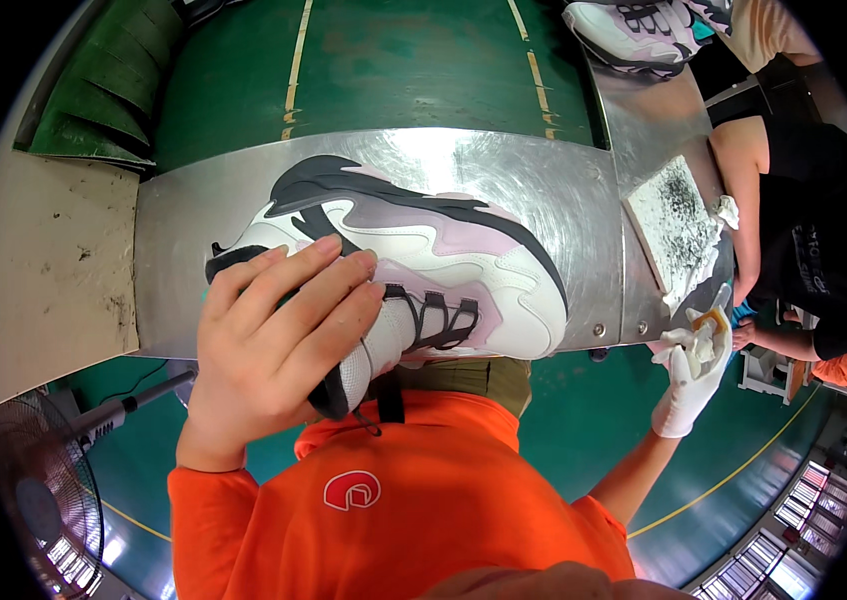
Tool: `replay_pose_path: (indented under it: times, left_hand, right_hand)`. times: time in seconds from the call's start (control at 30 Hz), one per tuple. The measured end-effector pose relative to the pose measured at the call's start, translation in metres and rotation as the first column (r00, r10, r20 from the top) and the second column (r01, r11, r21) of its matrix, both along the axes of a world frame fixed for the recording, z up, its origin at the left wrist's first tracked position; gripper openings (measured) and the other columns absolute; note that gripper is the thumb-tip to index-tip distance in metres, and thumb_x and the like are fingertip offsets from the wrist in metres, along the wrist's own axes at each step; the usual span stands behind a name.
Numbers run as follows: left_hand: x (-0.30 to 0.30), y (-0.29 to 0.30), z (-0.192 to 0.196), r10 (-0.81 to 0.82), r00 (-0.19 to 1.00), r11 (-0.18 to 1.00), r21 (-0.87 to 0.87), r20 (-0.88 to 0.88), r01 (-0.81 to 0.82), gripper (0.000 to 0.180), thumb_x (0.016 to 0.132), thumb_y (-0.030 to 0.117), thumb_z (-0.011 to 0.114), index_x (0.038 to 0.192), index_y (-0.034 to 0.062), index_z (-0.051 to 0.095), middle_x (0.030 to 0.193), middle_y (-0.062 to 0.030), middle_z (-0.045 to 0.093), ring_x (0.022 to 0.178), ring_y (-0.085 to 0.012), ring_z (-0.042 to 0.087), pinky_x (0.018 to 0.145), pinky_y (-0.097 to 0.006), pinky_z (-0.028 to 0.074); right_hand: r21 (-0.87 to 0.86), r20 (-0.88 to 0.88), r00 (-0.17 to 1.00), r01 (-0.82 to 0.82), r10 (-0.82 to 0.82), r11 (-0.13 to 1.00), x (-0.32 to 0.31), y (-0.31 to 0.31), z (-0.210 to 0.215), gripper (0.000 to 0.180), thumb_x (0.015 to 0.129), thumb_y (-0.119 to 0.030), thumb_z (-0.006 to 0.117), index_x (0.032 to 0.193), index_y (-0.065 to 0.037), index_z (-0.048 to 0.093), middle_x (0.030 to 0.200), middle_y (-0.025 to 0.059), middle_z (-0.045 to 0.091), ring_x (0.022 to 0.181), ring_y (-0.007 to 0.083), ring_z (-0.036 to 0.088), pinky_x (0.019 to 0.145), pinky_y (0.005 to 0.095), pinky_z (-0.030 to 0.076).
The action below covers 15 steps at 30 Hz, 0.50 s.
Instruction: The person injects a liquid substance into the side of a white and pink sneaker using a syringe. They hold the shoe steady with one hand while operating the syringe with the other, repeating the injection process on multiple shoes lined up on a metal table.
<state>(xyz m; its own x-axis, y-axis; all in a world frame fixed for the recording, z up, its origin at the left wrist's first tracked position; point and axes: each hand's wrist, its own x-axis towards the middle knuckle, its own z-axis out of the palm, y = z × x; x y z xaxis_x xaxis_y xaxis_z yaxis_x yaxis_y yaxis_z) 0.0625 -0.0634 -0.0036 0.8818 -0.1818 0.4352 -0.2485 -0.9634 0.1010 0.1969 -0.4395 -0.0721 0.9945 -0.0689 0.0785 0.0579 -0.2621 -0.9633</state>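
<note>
A white and lilac sneaker [443,250] with black trim and black laces lies on its side over the metal bench. Its dark sole edge is turned away from me and its toe points right. My bare left hand [288,325] lies over the heel and collar, fingers together and curved round the shoe; the thumb is hidden. Out to the right, beyond the bench edge, my right hand [693,385] wears a white glove. Its fingers are closed round a crumpled white cloth [695,347] and a small amber piece with a clear end [711,318], whose kind I cannot make out.
Beyond the metal bench [203,220] runs a green conveyor belt [413,70]. A black-smudged white pad [673,220] lies at the right, near a co-worker's arm [743,190]. Another sneaker [633,35] sits at the far right. A fan [43,490] stands at the lower left.
</note>
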Motion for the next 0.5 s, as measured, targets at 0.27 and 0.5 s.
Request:
replay_pose_path:
  times: [0.27,0.5]
  left_hand:
    - [0.003,0.004,-0.001,-0.016,1.000,1.000,0.006,-0.001,0.016,0.027,0.077,0.013,0.062,0.103,0.0110,0.066,0.112,-0.0040,0.069,0.108,-0.0232,0.064,0.085,-0.037,0.047]
    - [0.002,0.001,-0.003,0.004,1.000,1.000,0.021,-0.004,-0.004,0.021,0.079,0.011,0.062,0.100,0.0120,0.066,0.109,-0.0030,0.070,0.105,-0.0222,0.065,0.086,-0.035,0.046]
  right_hand:
    - [-0.054,-0.066,0.996,-0.060,0.056,0.997,-0.014,-0.033,-0.032,0.073,0.070,0.005,0.065,0.138,0.001,0.040,0.126,0.0154,0.053,0.088,0.0122,0.060,0.069,0.0210,0.050]
    - [0.182,-0.335,0.910,-0.194,0.246,0.964,-0.031,-0.005,0.037,0.040,0.086,-0.015,0.059,0.124,-0.004,0.057,0.094,0.0104,0.064,0.058,0.0152,0.053,0.051,0.0239,0.044]
